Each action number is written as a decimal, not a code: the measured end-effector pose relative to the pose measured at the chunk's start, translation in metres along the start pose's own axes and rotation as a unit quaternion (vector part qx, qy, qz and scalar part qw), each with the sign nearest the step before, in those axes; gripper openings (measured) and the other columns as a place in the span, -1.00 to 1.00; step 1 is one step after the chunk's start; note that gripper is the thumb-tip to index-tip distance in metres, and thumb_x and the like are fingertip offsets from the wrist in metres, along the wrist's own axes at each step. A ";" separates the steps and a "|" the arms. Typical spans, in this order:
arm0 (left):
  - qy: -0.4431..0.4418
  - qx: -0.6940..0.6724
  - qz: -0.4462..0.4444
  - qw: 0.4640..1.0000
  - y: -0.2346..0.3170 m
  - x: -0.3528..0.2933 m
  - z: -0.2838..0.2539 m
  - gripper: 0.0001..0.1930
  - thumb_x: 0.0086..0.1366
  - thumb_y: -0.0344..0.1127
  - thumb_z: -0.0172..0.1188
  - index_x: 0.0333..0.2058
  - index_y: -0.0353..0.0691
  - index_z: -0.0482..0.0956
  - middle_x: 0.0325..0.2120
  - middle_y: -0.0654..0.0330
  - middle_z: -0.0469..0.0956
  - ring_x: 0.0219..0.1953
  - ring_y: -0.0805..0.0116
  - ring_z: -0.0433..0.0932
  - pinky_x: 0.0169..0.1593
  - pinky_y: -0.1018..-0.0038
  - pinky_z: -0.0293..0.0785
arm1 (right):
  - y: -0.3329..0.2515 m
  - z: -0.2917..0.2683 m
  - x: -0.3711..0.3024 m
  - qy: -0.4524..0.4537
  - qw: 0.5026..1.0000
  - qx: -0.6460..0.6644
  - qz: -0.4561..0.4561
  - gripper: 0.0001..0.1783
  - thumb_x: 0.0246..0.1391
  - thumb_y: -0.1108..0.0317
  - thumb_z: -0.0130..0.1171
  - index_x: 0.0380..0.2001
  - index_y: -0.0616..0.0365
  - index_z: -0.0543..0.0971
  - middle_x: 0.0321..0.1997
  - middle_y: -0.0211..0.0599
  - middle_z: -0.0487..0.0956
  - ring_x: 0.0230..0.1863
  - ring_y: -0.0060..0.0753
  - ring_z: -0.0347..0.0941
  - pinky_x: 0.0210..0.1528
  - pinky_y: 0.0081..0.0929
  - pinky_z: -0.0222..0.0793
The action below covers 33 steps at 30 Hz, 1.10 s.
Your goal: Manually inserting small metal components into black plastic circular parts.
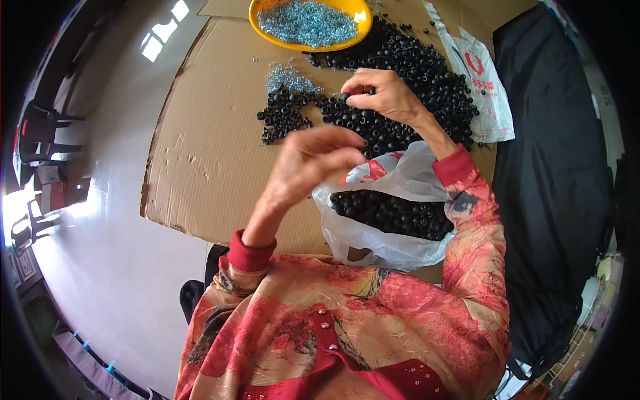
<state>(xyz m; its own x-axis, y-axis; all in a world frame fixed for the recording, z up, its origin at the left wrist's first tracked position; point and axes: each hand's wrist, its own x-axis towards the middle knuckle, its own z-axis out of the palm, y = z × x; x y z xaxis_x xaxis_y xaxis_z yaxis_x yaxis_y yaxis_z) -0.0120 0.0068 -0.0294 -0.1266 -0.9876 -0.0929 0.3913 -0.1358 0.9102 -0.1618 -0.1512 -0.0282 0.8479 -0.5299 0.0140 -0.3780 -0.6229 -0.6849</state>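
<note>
Hands apart. Right hand (pixel 388 97) over loose black beads (pixel 427 77) on cardboard (pixel 213 120), fingertips at single bead (pixel 344 97); cannot tell whether pinched. Left hand (pixel 303 160) blurred, thumb and fingers parted, nearer body, beads just beyond. More black beads (pixel 393 212) inside whitish plastic bag (pixel 343 233), between forearms. Yellow bowl (pixel 364 30) farther off.

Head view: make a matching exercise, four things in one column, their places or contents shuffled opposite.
1. Rounded yellow plastic bowl
2. Open translucent white plastic bag
3. Flat white plastic bag with red print
4. Bare right hand

A. Over the loose round black beads
B. Holds small pale-blue beads
C. Along the right edge of the loose round black beads
D. Holds a black bead heap

Pairs: 1-B, 2-D, 3-C, 4-A
</note>
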 end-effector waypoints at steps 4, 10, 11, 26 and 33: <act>0.144 -0.070 0.001 0.987 -0.003 0.014 -0.014 -0.80 0.15 -0.27 0.19 -0.34 -0.28 0.54 -0.48 0.27 0.52 -0.48 0.57 0.42 -0.28 0.59 0.40 | -0.018 -0.005 -0.008 0.055 0.938 0.342 0.031 -0.77 -0.08 0.31 0.23 -0.33 0.17 0.58 -0.34 -0.45 0.54 -0.28 -0.65 0.40 -0.19 -0.67 0.31; 0.042 -0.327 -0.020 0.944 -0.002 0.027 -0.003 -0.79 0.25 -0.22 0.05 -0.28 -0.23 0.48 -0.42 0.29 0.47 -0.36 0.50 0.43 -0.22 0.47 0.41 | -0.034 0.001 -0.005 0.054 0.908 0.412 -0.049 -0.77 -0.03 0.30 0.18 -0.28 0.15 0.55 -0.24 -0.37 0.49 -0.22 -0.60 0.39 -0.13 -0.64 0.33; 0.004 -0.389 -0.020 0.921 -0.004 0.028 -0.004 -0.78 0.27 -0.18 -0.01 -0.29 -0.20 0.48 -0.41 0.28 0.49 -0.34 0.45 0.45 -0.19 0.41 0.41 | -0.040 0.001 -0.006 0.051 0.908 0.412 -0.050 -0.77 -0.03 0.30 0.18 -0.28 0.15 0.55 -0.24 -0.37 0.49 -0.22 -0.60 0.39 -0.13 -0.64 0.33; 0.025 -0.444 -0.024 0.895 -0.004 0.027 -0.007 -0.82 0.22 -0.24 0.04 -0.31 -0.21 0.47 -0.43 0.27 0.50 -0.31 0.43 0.45 -0.17 0.37 0.41 | -0.064 -0.005 0.007 0.138 0.969 -0.022 -0.204 -0.78 -0.17 0.41 0.24 -0.37 0.20 0.53 -0.30 -0.28 0.51 -0.23 -0.35 0.44 -0.18 -0.49 0.34; 0.044 -0.429 0.064 0.900 0.000 0.028 -0.050 -0.85 0.19 -0.28 0.05 -0.37 -0.22 0.50 -0.43 0.20 0.52 -0.32 0.38 0.48 -0.15 0.33 0.42 | -0.048 -0.019 0.034 0.148 0.981 0.089 -0.083 -0.82 -0.09 0.36 0.18 -0.37 0.20 0.56 -0.45 -0.36 0.54 -0.40 -0.58 0.46 -0.33 -0.62 0.36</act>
<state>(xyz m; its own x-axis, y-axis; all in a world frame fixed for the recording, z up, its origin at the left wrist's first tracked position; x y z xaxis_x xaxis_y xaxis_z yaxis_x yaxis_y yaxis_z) 0.0297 -0.0242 -0.0525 0.0270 -0.9969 -0.0745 0.9621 0.0056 0.2727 -0.1222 -0.1500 0.0189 0.7371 -0.5901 0.3293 -0.1505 -0.6185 -0.7712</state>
